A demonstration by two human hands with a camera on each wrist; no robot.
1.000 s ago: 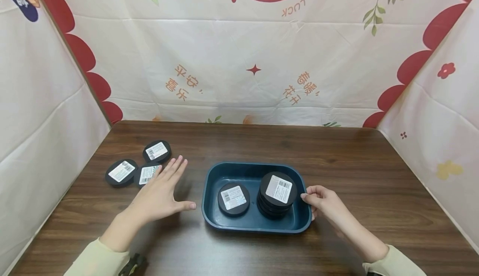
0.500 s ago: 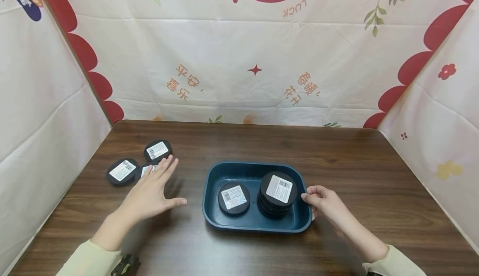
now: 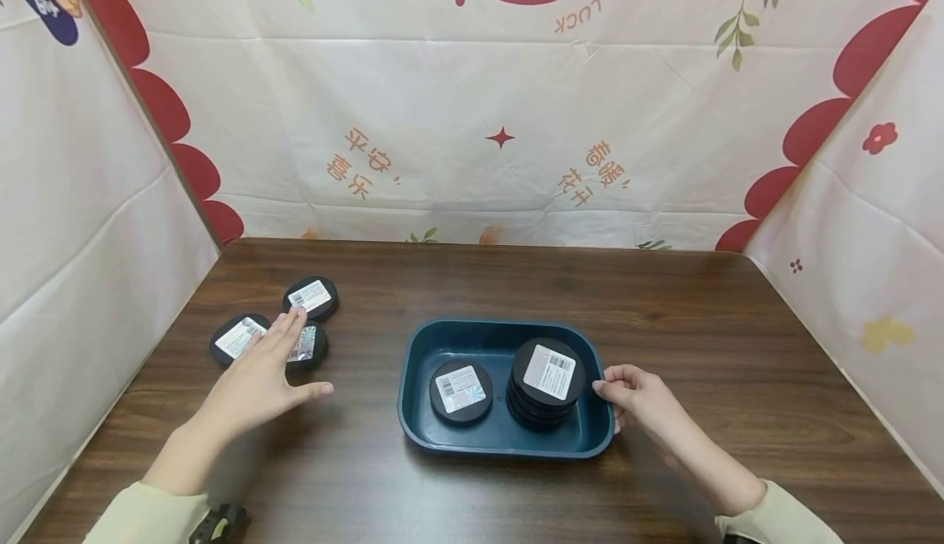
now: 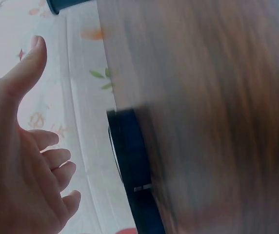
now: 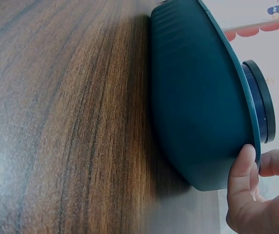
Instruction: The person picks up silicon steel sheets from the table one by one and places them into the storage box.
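Observation:
My left hand [image 3: 247,388] is over the left of the table, fingers extended and thumb spread wide. It hovers at three flat round black containers with white labels: a left one [image 3: 227,343], a back one [image 3: 313,298] and a near one [image 3: 313,349]. The fingers partly hide the left and near ones. In the left wrist view, a gap shows between that hand [image 4: 25,161] and a dark container [image 4: 129,146]. My right hand [image 3: 645,396] pinches the right rim of a blue tray [image 3: 501,451], thumb outside in the right wrist view. Inside the tray are one container [image 3: 460,392] and a stack [image 3: 547,374].
The brown wooden table [image 3: 664,306] carries everything. A white printed cloth [image 3: 472,85] hangs behind its far edge and at both sides. The tray's wall [image 5: 203,112] stands on the tabletop, and a stacked container [image 5: 261,102] rises above its rim.
My left hand has moved left and slightly toward me, away from the tray and across the loose containers. The right hand keeps its pinch on the tray, which has stayed still.

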